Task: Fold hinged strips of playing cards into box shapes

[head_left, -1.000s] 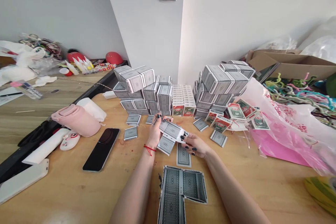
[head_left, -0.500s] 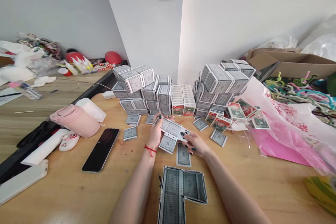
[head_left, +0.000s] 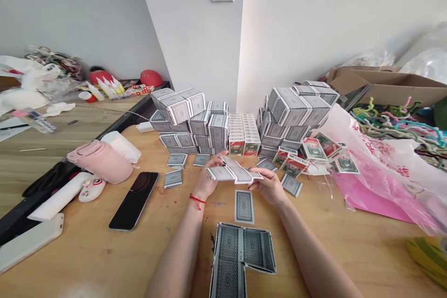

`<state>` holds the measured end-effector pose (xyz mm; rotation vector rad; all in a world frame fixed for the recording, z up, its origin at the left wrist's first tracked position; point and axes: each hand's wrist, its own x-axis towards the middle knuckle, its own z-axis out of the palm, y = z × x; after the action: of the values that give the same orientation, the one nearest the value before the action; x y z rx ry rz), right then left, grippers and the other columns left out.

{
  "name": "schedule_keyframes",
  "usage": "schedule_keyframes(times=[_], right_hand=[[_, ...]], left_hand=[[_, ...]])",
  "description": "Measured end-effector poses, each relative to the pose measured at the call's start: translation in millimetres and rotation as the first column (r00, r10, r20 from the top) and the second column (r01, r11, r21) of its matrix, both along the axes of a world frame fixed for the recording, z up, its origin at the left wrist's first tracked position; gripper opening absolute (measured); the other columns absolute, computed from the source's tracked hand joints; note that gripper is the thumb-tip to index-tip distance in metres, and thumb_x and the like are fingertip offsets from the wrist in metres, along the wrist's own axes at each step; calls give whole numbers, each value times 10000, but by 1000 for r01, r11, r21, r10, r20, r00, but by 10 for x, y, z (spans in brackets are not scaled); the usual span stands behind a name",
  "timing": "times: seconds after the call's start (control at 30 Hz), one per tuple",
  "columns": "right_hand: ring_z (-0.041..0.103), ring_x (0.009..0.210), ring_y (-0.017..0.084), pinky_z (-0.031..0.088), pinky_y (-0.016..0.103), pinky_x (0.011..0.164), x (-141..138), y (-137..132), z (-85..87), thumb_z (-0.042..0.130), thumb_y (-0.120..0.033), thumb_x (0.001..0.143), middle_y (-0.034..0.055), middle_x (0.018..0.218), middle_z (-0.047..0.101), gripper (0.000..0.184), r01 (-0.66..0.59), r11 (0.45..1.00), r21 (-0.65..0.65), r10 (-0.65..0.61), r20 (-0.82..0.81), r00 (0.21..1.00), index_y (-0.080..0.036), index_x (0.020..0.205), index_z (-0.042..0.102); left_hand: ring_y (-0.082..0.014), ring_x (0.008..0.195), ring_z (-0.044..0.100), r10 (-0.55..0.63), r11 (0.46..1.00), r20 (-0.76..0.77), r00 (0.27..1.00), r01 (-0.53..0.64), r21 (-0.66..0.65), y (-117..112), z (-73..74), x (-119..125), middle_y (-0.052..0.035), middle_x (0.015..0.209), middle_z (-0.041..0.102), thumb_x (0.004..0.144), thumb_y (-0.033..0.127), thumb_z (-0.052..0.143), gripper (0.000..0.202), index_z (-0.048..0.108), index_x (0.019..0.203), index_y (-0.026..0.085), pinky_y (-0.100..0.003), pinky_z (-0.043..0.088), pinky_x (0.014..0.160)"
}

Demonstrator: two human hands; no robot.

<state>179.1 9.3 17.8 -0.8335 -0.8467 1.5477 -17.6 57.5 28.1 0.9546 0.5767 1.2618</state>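
Note:
Between my hands, raised off the table, is a piece made of joined playing cards (head_left: 237,171) with grey patterned backs. My left hand (head_left: 209,177) grips its left side, fingers behind and under it. At the right end my right hand (head_left: 268,185) pinches the same piece between thumb and fingers. Below them a single playing card (head_left: 244,206) lies face down on the wood. Nearer to me sits an L-shaped open form built from cards (head_left: 229,253), between my forearms.
Stacks of card-built blocks stand at the back left (head_left: 185,121) and back right (head_left: 293,116), with boxed card decks (head_left: 243,132) between them. A phone (head_left: 134,200) and a pink cup (head_left: 99,160) lie left. Pink plastic bags (head_left: 377,163) and a cardboard box (head_left: 387,86) are right.
The joined cards have been turned and tilted flatter, and both hands have shifted slightly up. The card on the table is now fully uncovered.

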Motion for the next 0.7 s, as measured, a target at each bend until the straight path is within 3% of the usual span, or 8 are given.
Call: schedule_keyframes(times=[0.17, 0.27, 0.37, 0.57, 0.7], right_hand=[[626, 713, 221, 559, 350, 527, 51, 9, 22, 578, -354, 644, 93, 880, 677, 293, -44, 999, -21, 43, -33, 998, -163, 837, 688], [599, 632, 162, 550, 286, 452, 15, 45, -31, 655, -344, 645, 64, 835, 664, 272, 59, 996, -72, -55, 50, 997, -162, 848, 665], [576, 582, 118, 545, 244, 438, -27, 77, -80, 747, -303, 577, 16, 780, 648, 404, 143, 985, -93, -133, 108, 985, -186, 941, 618], [581, 612, 126, 552, 254, 467, 20, 90, -72, 748, -314, 581, -12, 751, 642, 580, 274, 962, -23, -269, 119, 956, -220, 1109, 527], [600, 639, 161, 542, 269, 453, 48, 106, -97, 739, -353, 586, 19, 747, 652, 475, 288, 957, -12, -280, 201, 939, -181, 988, 555]], left_hand=[[-206, 1103, 504, 52, 994, -47, 998, -56, -99, 16, -19, 47, -58, 1121, 596, 623, 215, 675, 261, 627, 878, 197, -274, 396, 877], [-191, 950, 579, 34, 983, -37, 999, -40, -180, 59, -92, 75, -66, 1017, 629, 658, 247, 637, 242, 610, 888, 178, -261, 444, 745], [-182, 832, 605, 47, 961, -59, 997, -62, -268, 94, -152, 70, -60, 908, 647, 674, 301, 619, 223, 608, 852, 167, -254, 456, 647], [-210, 796, 616, -98, 911, 16, 995, 96, -401, 61, -52, -41, -86, 865, 647, 713, 530, 539, 426, 616, 908, 160, -307, 487, 635], [-189, 804, 612, -173, 938, -129, 976, 123, -325, -6, 10, -57, -65, 945, 637, 638, 272, 673, 396, 590, 1022, 220, -285, 485, 631]])
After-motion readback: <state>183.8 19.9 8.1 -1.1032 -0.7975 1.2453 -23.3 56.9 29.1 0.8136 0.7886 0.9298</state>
